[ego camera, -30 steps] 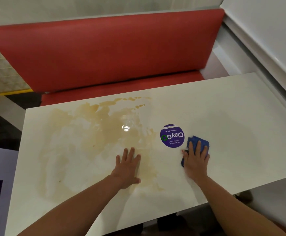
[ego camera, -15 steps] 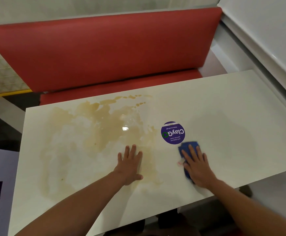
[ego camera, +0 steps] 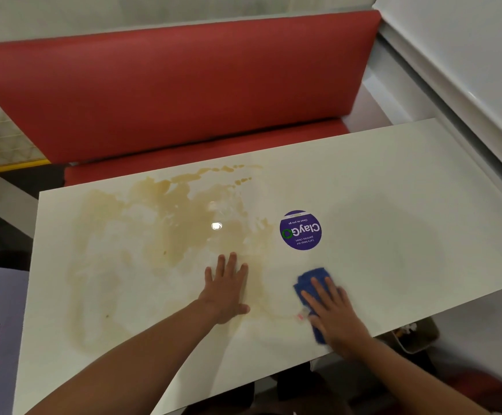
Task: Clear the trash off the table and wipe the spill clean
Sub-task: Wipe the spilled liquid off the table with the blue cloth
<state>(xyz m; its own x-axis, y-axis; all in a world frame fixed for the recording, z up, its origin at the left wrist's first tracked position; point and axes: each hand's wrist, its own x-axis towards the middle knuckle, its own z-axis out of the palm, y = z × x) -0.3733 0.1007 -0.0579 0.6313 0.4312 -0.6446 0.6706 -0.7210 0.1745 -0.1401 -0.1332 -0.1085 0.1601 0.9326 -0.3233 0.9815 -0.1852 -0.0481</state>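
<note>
Spill lies left of the cloth; wipe must run leftward.
Spill (ego camera: 160, 244) covers the table's (ego camera: 408, 211) left half; left hand (ego camera: 227, 290) flat, fingers straight, holds nothing, on its right edge; right hand (ego camera: 332, 313) flat, pressing cloth (ego camera: 311, 280) near front edge; sticker (ego camera: 300, 230) behind; red bench (ego camera: 183, 94) beyond.

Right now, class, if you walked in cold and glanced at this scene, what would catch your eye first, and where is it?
The wide tan spill spreads across the left half of the white table, with the left hand flat on its near edge. To the right, the right hand presses a blue cloth, just below a round purple sticker. Behind stands a red bench.
</note>
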